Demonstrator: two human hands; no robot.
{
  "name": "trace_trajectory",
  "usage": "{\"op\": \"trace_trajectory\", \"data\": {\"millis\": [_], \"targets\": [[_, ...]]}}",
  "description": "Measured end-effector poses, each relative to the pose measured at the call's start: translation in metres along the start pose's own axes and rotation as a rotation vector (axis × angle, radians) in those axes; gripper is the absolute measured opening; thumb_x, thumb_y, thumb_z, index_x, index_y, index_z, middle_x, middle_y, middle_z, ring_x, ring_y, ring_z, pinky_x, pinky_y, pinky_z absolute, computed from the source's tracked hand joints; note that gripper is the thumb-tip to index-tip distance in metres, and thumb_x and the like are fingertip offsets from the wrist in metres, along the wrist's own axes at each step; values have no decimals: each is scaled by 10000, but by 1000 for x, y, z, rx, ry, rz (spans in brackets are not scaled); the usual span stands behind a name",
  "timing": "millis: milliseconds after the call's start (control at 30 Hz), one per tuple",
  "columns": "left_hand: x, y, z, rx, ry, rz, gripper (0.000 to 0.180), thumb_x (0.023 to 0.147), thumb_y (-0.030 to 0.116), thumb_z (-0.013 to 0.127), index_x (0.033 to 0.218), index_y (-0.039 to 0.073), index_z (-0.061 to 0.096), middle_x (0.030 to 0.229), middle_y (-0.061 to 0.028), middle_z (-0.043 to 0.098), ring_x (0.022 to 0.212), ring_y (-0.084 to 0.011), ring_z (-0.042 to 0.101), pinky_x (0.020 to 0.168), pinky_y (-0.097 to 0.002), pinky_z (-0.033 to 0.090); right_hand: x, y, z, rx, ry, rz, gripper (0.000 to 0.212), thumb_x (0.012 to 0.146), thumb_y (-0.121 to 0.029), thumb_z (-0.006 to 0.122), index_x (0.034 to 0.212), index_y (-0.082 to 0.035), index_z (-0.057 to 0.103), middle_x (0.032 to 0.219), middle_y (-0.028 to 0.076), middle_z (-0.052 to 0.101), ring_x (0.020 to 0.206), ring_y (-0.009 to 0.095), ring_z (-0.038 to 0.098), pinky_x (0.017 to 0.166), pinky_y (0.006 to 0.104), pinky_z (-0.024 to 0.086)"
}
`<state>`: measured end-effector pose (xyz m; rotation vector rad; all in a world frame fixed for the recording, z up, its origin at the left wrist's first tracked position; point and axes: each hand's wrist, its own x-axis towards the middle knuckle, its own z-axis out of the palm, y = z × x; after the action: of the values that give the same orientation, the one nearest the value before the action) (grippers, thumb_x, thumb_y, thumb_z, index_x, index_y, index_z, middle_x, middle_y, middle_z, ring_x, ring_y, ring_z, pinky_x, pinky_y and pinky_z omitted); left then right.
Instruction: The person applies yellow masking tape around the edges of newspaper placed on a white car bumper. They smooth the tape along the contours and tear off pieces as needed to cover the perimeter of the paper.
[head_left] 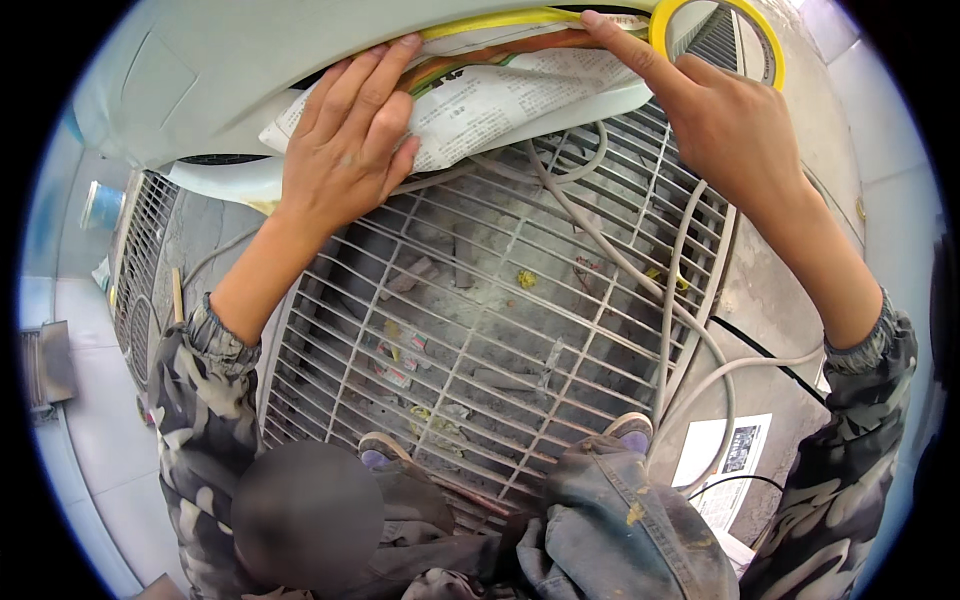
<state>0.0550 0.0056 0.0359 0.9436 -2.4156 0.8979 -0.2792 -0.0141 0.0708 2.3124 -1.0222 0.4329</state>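
Observation:
At the top a pale car bumper [180, 90] has an opening edged with yellow masking tape [490, 20]. Printed newspaper [480, 105] lies under the tape, with an orange-brown and green strip across it. My left hand [345, 140] lies on the paper, fingers stretched out, tips at the opening's upper edge. My right hand [725, 125] presses the tape with its straight index fingertip. Its other fingers are curled against the roll of yellow tape [775, 55], whose lower left part they cover. The right thumb is hidden.
Below the bumper is a metal floor grate [470, 330] with debris under it. Grey hoses [610, 255] run across its right side. A printed sheet [720, 465] lies on the floor at right. My shoes [630, 430] stand on the grate. A blue-and-white container [102, 206] is at left.

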Motion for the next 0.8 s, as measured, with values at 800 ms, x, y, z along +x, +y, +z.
{"op": "trace_trajectory", "data": {"millis": [800], "targets": [[21,3,2,-113,56,76,403,761,60,677,1077,37,427,1460,-196,439,1288,-370,449,1074,-426,365,28,-25,-41,-25,-389,124,702,832,-76,554,1493,-238,381,696,64,599,544,218,596,507,358,471]]}}
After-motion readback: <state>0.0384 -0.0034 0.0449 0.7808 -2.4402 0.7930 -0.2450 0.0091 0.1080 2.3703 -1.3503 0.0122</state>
